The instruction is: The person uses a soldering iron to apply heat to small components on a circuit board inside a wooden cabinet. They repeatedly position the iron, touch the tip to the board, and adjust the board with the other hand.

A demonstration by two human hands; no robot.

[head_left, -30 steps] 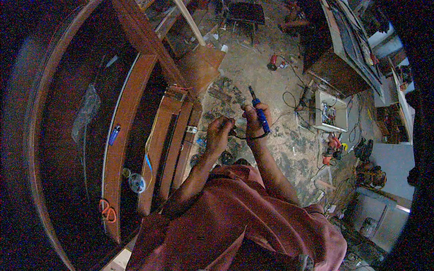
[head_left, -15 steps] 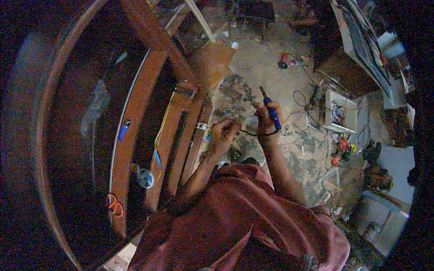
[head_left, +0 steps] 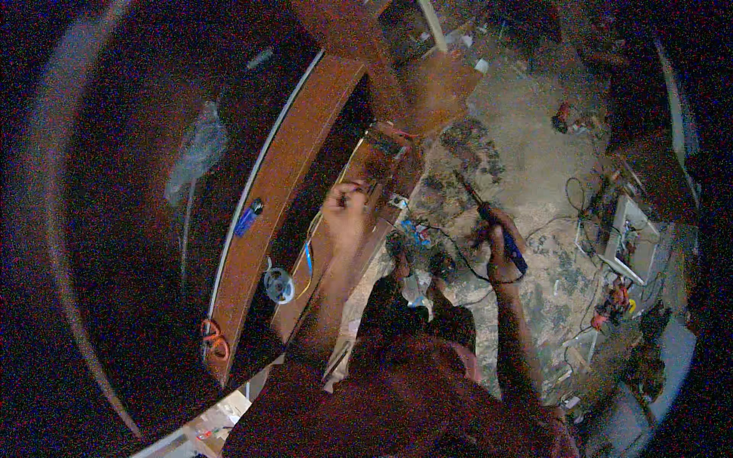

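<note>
My right hand [head_left: 504, 248] is closed round the blue handle of a soldering iron [head_left: 516, 256], its thin metal tip pointing up and left over the floor. A dark cord [head_left: 460, 256] runs from the handle's end and loops left toward the wooden frame. My left hand [head_left: 345, 208] is over a brown wooden rail [head_left: 385, 156], fingers curled together; what they hold, if anything, cannot be made out. Below it, a pale wire spool [head_left: 279, 286] rests beside the rail. A strip light blue in colour [head_left: 308, 259] lies along the rail.
A blue cutter [head_left: 248, 217] and orange-handled scissors [head_left: 215, 341] lie on the left wooden ledge [head_left: 301, 130]. On the stained floor at right are a white open box [head_left: 635, 240] with small parts, a red tool [head_left: 565, 118], and tangled cables. My feet stand below the hands.
My view has shifted, so the scene sits further right. My left hand has moved from the cord, left onto the rail. The soldering iron remains in my right hand, now farther from the left.
</note>
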